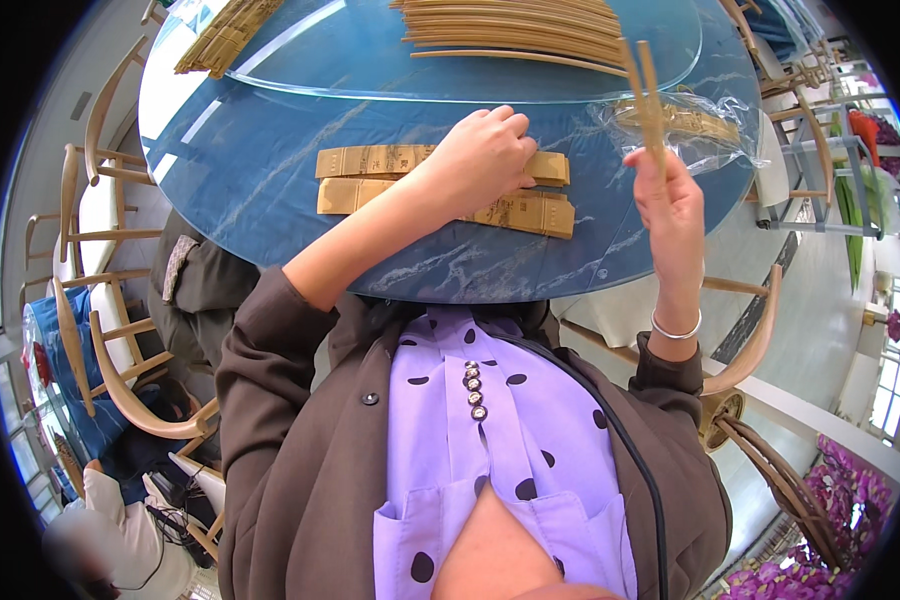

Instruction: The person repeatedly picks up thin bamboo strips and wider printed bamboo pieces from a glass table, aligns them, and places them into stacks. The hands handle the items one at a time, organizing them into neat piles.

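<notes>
Two stacks of brown printed paper chopstick sleeves lie side by side across the blue table. My left hand (485, 155) reaches over them with curled fingers, closed at the right part of the upper sleeve stack (370, 160). Its forearm crosses the lower sleeve stack (525, 212) and covers the middle of it. My right hand (670, 200) is raised by the table's right edge. It grips a pair of light wooden chopsticks (650, 105) near their lower ends, and they point upward, slightly apart at the tips.
On the glass turntable (370, 88) lies a pile of wooden chopsticks (515, 25), with a bundle of brown sleeves (220, 40) to its left. A clear plastic bag (740, 130) with sleeves rests at the right. Wooden chairs (130, 395) surround the table; another person (120, 530) is at lower left.
</notes>
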The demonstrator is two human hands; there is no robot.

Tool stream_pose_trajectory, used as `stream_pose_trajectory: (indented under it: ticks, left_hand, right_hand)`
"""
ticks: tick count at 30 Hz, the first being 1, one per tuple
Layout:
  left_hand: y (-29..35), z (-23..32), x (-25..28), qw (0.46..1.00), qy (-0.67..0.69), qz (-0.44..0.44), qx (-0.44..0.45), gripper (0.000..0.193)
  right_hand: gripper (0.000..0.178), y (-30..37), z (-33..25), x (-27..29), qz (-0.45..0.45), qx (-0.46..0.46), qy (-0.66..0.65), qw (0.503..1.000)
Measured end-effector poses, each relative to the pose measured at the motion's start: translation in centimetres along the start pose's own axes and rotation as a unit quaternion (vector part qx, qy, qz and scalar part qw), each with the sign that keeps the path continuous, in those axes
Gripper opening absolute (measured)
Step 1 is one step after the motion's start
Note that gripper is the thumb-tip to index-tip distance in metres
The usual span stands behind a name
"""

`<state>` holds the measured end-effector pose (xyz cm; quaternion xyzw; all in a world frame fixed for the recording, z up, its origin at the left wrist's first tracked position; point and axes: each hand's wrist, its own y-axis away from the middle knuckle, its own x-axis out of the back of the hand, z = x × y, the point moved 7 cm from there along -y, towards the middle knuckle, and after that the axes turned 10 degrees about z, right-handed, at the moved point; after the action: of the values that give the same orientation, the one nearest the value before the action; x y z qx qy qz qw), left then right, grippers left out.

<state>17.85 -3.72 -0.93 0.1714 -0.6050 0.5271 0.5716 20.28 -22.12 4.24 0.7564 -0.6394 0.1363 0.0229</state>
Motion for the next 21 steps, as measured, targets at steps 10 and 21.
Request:
stream_pose_trajectory:
  ticks: [10,21]
  left_hand:
    - [1.2,1.5,3.7,0.995,0.051,0.090,0.010,0.033]
    - [2.2,2.9,4.5,0.987,0.103,0.119,-0.042,0.047]
  right_hand:
    - [0.025,-0.5,3.9,-3.2,-0.086,-0.087,0.010,0.992]
    - [0.020,0.3,2.5,-4.3,-0.179,-0.176,-0.088,0.964]
